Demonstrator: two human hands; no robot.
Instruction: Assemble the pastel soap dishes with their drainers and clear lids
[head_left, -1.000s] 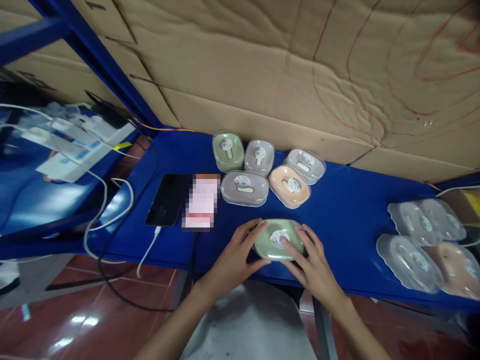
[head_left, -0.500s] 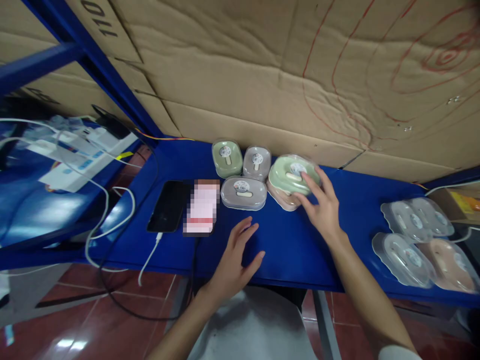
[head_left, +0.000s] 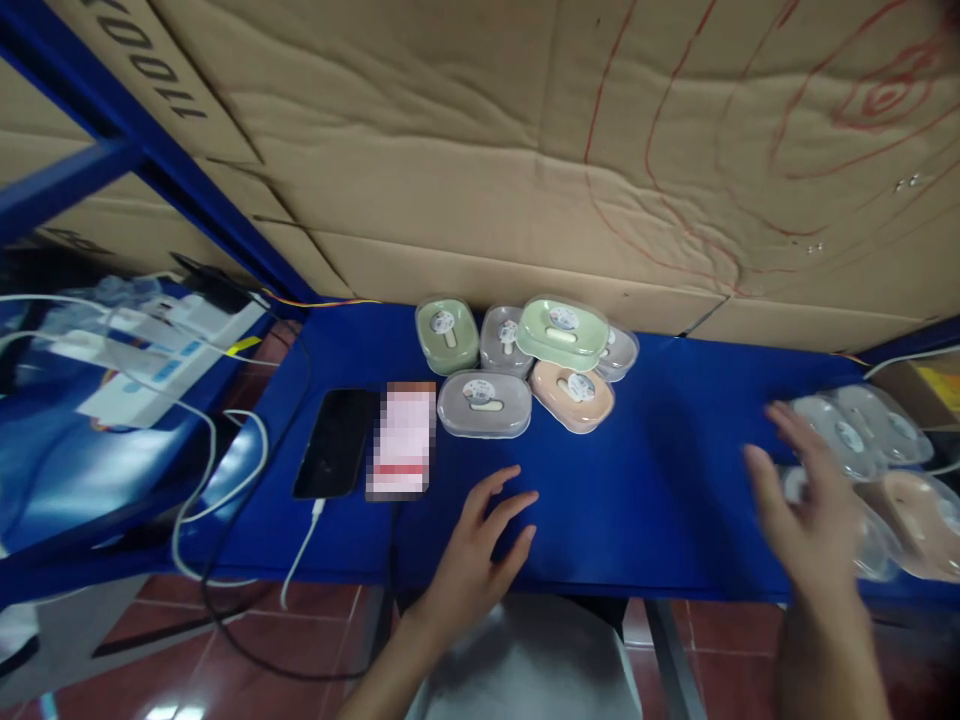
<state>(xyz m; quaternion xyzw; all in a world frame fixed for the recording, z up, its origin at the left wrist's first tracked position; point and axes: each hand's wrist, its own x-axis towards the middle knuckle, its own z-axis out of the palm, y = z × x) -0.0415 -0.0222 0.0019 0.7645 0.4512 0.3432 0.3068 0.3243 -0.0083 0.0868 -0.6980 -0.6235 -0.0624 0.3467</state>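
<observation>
My left hand (head_left: 484, 550) hovers over the front of the blue table, fingers apart and holding nothing. At the right, my right hand (head_left: 810, 500) is spread and slightly blurred, over a group of clear-lidded boxes, partly covering a grey one (head_left: 874, 540). Beside that one lies a pink box (head_left: 919, 520), with grey boxes (head_left: 836, 430) behind. In the middle cluster, a green box (head_left: 566, 345) rests on top of other boxes, above a pink box (head_left: 574, 400). Another green box (head_left: 448, 350) and a grey box (head_left: 484, 405) sit to its left.
A black phone (head_left: 335, 445) with a white cable lies left of a pixelated screen (head_left: 403, 440). White power strips (head_left: 172, 345) and cables are at the far left. A cardboard wall (head_left: 450, 180) stands behind the blue table (head_left: 600, 520).
My right hand has let go of the green box and moved right to the other group. The green box now sits further left and back. My left hand has barely moved.
</observation>
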